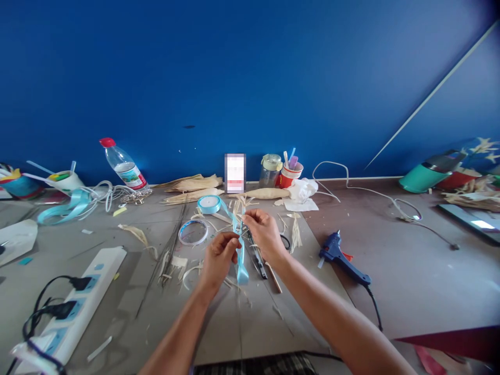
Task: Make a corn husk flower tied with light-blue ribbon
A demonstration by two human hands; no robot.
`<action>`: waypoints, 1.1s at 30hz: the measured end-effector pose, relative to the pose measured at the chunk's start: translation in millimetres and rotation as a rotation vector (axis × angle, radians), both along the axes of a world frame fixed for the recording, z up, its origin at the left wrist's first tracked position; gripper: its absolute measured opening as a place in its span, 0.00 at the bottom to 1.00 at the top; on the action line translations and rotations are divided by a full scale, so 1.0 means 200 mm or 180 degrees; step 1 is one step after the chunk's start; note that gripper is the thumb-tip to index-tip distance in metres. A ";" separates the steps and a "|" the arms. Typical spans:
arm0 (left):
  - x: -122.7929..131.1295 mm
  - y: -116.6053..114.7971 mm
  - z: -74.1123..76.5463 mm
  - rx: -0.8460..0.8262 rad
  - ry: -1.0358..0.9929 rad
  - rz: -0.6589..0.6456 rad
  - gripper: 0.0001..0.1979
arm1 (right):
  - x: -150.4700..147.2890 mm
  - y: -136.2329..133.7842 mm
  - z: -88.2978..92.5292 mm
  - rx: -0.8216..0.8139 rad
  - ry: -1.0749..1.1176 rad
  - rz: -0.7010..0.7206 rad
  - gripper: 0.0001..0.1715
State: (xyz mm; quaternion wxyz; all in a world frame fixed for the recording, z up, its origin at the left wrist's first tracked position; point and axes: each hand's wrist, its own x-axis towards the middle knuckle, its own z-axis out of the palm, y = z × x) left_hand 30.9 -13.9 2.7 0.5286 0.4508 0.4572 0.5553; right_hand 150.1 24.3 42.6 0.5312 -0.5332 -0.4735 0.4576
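Note:
Light blue satin ribbon (241, 273) hangs between my hands, forming a loop below them. My left hand (222, 254) is closed in a pinch on the ribbon from the left. Slightly higher, my right hand (264, 230) also pinches it, thumb against fingers. The ribbon runs back to its spool (209, 204), lying on the table just beyond. Pale dried husk strips (239, 203) rise behind the fingertips; whether they are tied into the ribbon I cannot tell. A roll of clear tape (192, 232) lies left of the hands. A cutter knife (258, 259) lies partly under my right forearm.
On the right lies a blue glue gun (344, 255), its cord trailing forward. A white power strip (84, 299) with black plugs is at left. Along the wall stand a tilted water bottle (127, 167), a phone (235, 174), a jar (270, 172) and a red cup (289, 174).

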 end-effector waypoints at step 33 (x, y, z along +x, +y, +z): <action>0.00 0.05 -0.02 -0.0446 -0.0294 -0.0129 0.10 | 0.09 -0.02 -0.14 0.0233 -0.0523 0.1454 0.06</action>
